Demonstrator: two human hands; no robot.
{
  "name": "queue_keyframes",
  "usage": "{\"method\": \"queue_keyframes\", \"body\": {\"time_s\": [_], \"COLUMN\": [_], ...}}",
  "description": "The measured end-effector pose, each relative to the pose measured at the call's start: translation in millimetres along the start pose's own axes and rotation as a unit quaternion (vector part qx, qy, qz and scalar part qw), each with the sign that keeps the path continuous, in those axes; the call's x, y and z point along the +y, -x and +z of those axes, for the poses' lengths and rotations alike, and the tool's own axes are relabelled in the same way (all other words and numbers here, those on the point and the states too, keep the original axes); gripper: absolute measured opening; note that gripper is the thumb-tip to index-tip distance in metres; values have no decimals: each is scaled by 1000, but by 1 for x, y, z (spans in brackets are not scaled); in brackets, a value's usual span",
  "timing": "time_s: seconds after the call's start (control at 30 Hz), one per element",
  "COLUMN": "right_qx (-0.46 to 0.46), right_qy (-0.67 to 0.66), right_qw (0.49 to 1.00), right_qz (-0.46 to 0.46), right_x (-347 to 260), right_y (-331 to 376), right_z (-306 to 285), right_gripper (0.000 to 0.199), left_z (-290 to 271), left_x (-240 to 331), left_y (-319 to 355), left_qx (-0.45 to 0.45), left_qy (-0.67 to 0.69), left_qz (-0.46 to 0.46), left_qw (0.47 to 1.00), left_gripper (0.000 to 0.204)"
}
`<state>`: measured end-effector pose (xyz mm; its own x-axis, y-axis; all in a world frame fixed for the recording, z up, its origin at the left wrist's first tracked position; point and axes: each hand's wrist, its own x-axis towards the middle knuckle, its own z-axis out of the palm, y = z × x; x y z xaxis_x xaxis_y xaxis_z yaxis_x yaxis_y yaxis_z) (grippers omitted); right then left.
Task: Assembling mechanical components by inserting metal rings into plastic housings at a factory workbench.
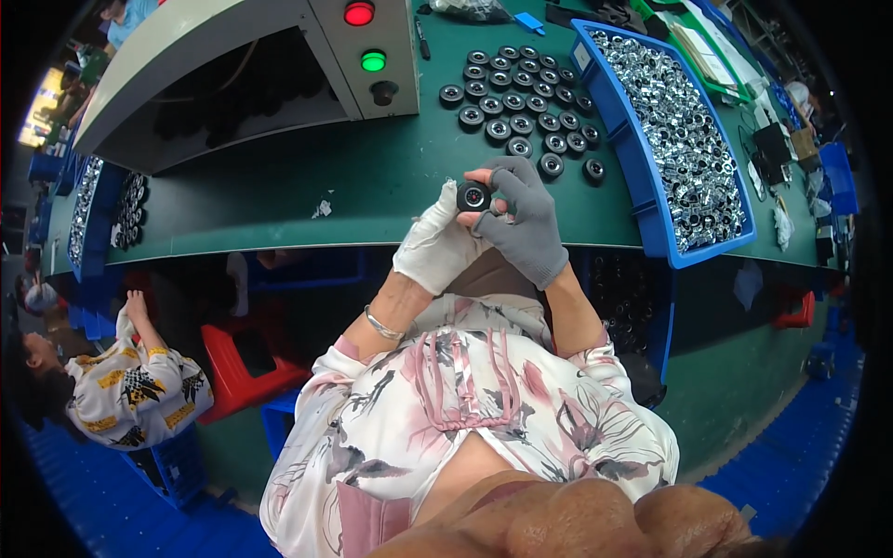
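Note:
Between my two hands, just in front of the bench's near edge, is a small black wheel (473, 196) with a pale ring and a reddish center facing up. My left hand (435, 246), in a white glove, closes on its left side with the thumb against the rim. On the other side my right hand (526, 221), in a grey glove with bare fingertips, pinches the wheel from above and below. Some of the left fingers are hidden behind the wheel and the right hand. Beyond my hands, several similar black wheels (519, 148) lie spread on the green bench top (372, 200).
A blue bin (642, 177) full of shiny metal parts (674, 126) stands at the right. At the left rises a pale machine housing (391, 28) with red and green lights and a dark opening. A co-worker (139, 391) sits at the left beside a red stool (242, 363).

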<state>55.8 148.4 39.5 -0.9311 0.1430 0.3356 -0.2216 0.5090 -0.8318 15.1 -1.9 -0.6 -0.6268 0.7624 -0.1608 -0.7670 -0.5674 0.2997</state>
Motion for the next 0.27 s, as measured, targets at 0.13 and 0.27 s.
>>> {"method": "queue_keyframes", "body": {"time_s": [0.13, 0.27], "right_qx": [-6, -11], "right_qy": [23, -21], "right_qw": [1000, 999], "right_qz": [-2, 26], "right_x": [14, 2], "right_y": [2, 4], "right_z": [2, -2], "right_gripper": [48, 61], "left_z": [1, -8], "left_x": [2, 8], "left_y": [-1, 0], "left_qx": [-4, -41], "left_qy": [-13, -74], "left_qz": [11, -4], "left_qw": [1000, 996], "left_gripper": [49, 50]}}
